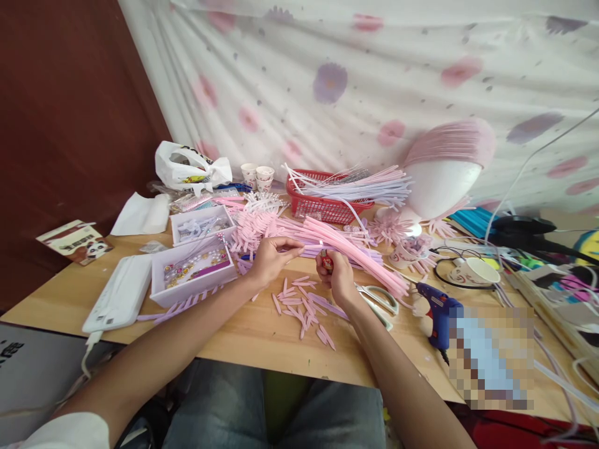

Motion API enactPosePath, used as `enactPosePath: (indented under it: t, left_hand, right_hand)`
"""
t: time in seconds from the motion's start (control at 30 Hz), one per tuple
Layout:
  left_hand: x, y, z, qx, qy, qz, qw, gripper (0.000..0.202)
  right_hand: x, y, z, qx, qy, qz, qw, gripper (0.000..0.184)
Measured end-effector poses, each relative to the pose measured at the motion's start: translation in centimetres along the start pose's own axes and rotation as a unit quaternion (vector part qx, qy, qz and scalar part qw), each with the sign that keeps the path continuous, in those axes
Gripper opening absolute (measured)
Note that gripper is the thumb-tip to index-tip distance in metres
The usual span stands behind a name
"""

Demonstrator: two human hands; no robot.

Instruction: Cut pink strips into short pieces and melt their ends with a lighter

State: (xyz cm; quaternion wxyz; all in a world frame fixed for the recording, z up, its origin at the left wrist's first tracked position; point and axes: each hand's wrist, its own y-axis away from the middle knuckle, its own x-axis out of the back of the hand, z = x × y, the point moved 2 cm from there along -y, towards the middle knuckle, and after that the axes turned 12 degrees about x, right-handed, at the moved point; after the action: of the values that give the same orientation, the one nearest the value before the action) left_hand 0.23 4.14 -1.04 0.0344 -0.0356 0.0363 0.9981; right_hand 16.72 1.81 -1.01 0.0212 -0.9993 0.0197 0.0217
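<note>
My left hand (270, 257) pinches the near end of a long bundle of pink strips (346, 246) that lies across the wooden table (253, 340). My right hand (336, 274) is closed around a small red object (327, 262), held against the same bundle. Several short cut pink pieces (302, 305) lie scattered on the table just below both hands. A pair of scissors (381, 299) rests to the right of my right hand.
Two white trays of small decorations (194, 265) sit left of my hands, beside a white power strip (119, 296). A blue glue gun (437, 315), a cup (472, 271), a red basket (325, 202), a white foam head (442, 181) and cables fill the right.
</note>
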Motion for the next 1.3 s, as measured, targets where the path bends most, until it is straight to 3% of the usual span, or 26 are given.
enactPosePath:
  t: [0.23,0.43,0.63,0.73,1.13,1.3]
  left_hand:
    - [-0.1,0.1,-0.1,0.019,0.012,-0.011,1.0,0.037]
    - [-0.1,0.2,0.0,0.045,0.027,-0.013,0.999,0.039]
    - [-0.1,0.2,-0.1,0.042,0.028,-0.013,0.999,0.043]
    - [-0.1,0.2,-0.1,0.041,0.033,-0.021,0.998,0.043]
    - [-0.2,0.1,-0.2,0.051,0.039,-0.031,0.997,0.043]
    - [-0.2,0.1,-0.4,0.054,0.041,-0.032,0.997,0.039]
  right_hand:
    - [0.0,-0.1,0.3,0.014,-0.016,-0.009,1.0,0.031]
    - [0.1,0.0,0.7,0.056,-0.039,0.007,0.998,0.055]
    - [0.6,-0.1,0.3,0.196,0.006,0.071,0.978,0.036]
    - [0.7,-0.4,0.3,0.228,0.042,0.082,0.969,0.032]
    - [0.7,-0.4,0.8,0.186,-0.004,0.09,0.979,0.042]
    - [0.9,-0.6,1.2,0.204,0.063,0.075,0.974,0.035]
